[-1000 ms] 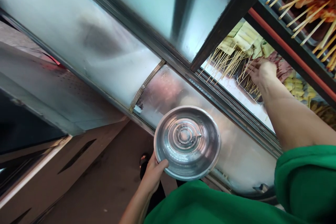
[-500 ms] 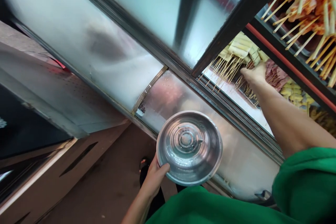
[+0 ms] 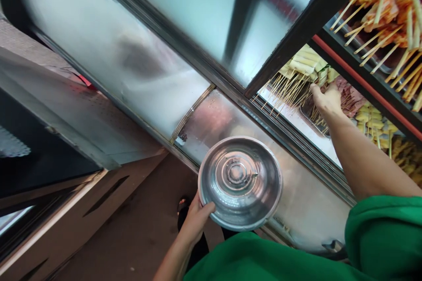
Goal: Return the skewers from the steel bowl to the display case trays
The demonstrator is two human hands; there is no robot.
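The left hand (image 3: 195, 224) grips the rim of the empty steel bowl (image 3: 240, 183), level below the display case (image 3: 211, 39). Inside the case, the right hand (image 3: 327, 100) touches skewers (image 3: 290, 88) (grasp unclear); pinch sticks, lift cleanly.

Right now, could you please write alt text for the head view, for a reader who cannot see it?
The left hand holds an empty metal bowl by its rim, while the right hand reaches into an open display fridge among trays of wooden-stick skewers. The person wears green sleeves.
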